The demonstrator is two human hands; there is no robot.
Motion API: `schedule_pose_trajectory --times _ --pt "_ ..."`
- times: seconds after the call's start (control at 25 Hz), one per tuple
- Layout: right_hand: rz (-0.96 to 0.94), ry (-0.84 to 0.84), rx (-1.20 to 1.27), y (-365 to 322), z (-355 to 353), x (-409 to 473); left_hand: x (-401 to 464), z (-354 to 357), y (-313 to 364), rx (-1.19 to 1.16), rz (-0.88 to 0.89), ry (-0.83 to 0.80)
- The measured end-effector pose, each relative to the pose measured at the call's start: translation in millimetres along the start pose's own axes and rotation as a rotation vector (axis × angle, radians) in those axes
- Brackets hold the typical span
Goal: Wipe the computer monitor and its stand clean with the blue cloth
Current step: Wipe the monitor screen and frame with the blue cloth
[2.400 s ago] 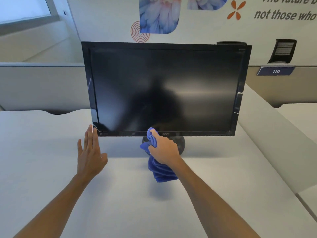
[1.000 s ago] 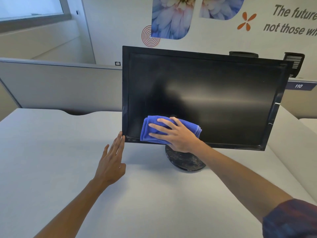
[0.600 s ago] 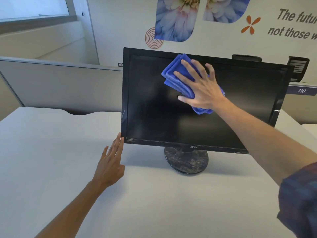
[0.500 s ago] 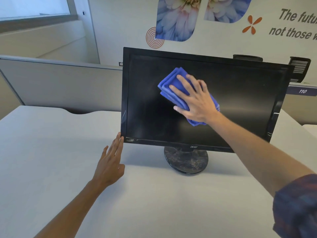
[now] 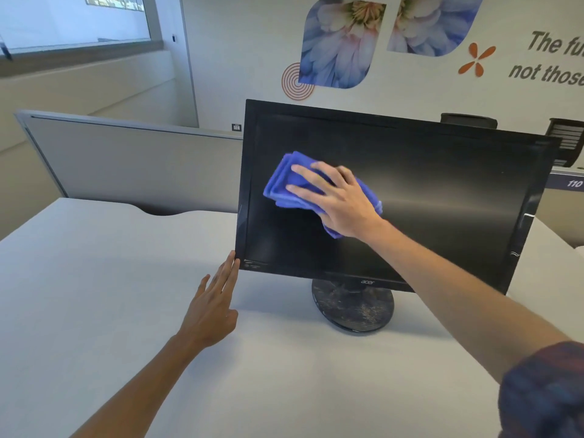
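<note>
Your right hand (image 5: 339,202) lies flat, fingers spread and straight, pressing the folded blue cloth (image 5: 286,184) against the left half of the screen, about midway up. The cloth shows beyond your fingertips to the left and below your palm to the right; its layered edges fan out at the upper left. Your right forearm crosses in front of the lower bezel, and a dark plaid sleeve (image 5: 543,393) covers the arm at the lower right edge of the view.

Your left hand (image 5: 211,308) is extended with fingers straight and together, holding nothing; its fingertips touch the lower left corner of the monitor (image 5: 442,197). The palm hovers over or rests near the surface (image 5: 94,295); which cannot be told.

The monitor stands upright on the pale surface, turned so that its left edge is nearer to you. Its screen is dark, with a faint light streak across the right half. A round black stand (image 5: 354,308) with a mottled, dusty top carries it and sits directly on the surface, below the bezel's centre.

Behind the surface runs a grey partition (image 5: 132,165). The wall (image 5: 240,42) beyond bears flower graphics (image 5: 338,42) and partial lettering; a window (image 5: 72,20) occupies the upper left.
</note>
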State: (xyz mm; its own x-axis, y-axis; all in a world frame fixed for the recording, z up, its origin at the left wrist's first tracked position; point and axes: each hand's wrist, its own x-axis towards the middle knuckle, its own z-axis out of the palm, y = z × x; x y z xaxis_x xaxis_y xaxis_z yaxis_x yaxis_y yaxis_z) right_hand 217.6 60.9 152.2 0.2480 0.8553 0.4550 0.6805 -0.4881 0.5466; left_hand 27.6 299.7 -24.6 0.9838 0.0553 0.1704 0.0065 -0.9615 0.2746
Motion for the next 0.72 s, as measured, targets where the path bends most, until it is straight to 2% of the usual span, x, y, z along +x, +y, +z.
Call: schedule_pose_trajectory --times 0.12,0.24,0.4,0.52,0.72 --pt "0.101 0.038 -0.043 34 -26 74 0 0 1 -0.008 -0.004 -0.004" --pt "0.122 -0.012 -0.054 30 -19 106 -1 -2 0 -0.012 0.008 -0.004" --pt "0.152 -0.012 0.031 -19 13 76 0 -6 -7 -0.010 0.042 -0.004" --pt "0.105 -0.047 0.099 -67 31 35 0 -6 -10 0.005 0.037 -0.014" --pt "-0.015 -0.224 0.140 -132 52 -17 -2 -6 -7 0.004 -0.003 0.002"
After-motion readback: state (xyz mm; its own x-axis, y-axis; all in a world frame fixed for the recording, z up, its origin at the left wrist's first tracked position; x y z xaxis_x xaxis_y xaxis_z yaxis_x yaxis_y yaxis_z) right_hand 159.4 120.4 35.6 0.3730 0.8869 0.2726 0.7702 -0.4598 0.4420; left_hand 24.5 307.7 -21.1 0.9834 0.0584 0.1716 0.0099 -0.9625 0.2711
